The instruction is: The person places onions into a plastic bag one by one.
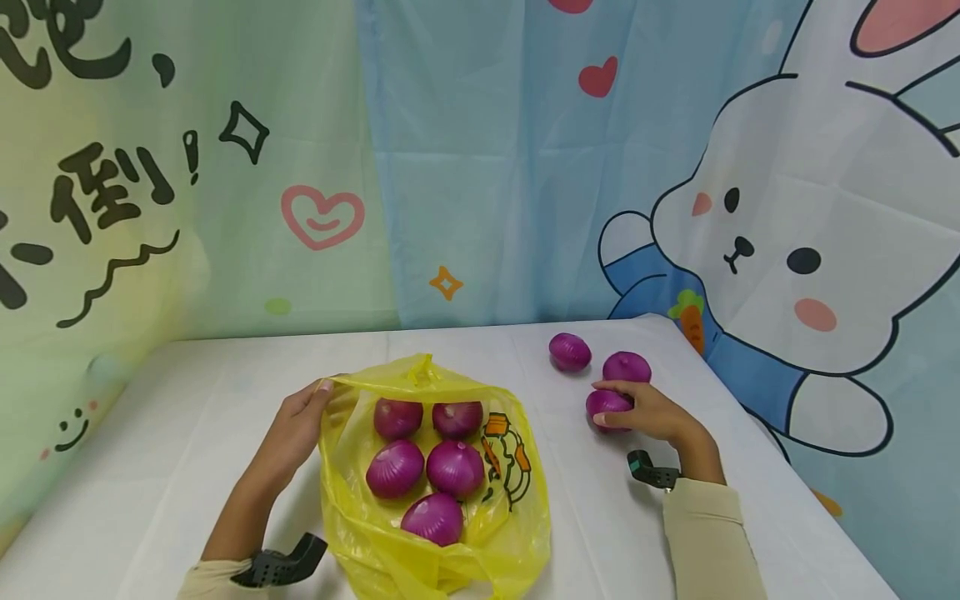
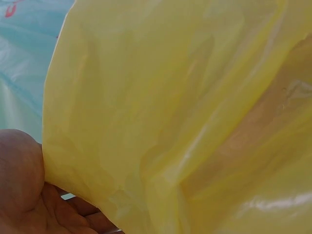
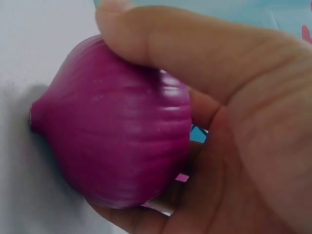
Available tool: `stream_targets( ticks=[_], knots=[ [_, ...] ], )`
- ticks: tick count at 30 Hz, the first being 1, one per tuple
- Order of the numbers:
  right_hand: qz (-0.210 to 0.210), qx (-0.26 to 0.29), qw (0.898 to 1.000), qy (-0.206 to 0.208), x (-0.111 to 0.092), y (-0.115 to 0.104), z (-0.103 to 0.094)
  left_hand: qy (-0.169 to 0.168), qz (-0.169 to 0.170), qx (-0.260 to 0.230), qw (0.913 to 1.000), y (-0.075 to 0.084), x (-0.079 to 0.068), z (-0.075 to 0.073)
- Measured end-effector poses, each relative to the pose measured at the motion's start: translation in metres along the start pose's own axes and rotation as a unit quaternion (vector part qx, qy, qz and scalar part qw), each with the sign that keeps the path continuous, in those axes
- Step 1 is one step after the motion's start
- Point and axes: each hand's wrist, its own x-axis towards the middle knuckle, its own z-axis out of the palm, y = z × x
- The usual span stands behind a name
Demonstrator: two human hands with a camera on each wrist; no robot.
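A yellow plastic bag lies with its mouth held up, several purple onions showing inside it. At the bag's upper left rim, my left hand pinches the plastic between thumb and fingers; the left wrist view shows the yellow sheet filling most of the picture beside the thumb. To the right of the bag, my right hand grips a purple onion, thumb on one side and fingers around the other. Just behind that onion sits another onion, and a further onion lies to its left.
A white cloth covers the table. Behind it hangs a printed curtain with a rabbit, hearts and lettering. Both wrists carry dark camera mounts. The table's right edge runs diagonally past my right arm.
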Motion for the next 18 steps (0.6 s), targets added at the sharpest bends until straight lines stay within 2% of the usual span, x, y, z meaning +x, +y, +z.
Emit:
stream_targets(
  ticks=[10, 18],
  knots=[
    [-0.014, 0.004, 0.999, 0.028, 0.002, -0.011, 0.0, -0.001, 0.002, -0.005, 1.0, 0.0, 0.0, -0.001],
    [-0.081, 0.041, 0.993, 0.081, -0.006, -0.033, -0.007, 0.002, -0.004, -0.002, 1.0, 0.0, 0.0, -0.001]
  ],
)
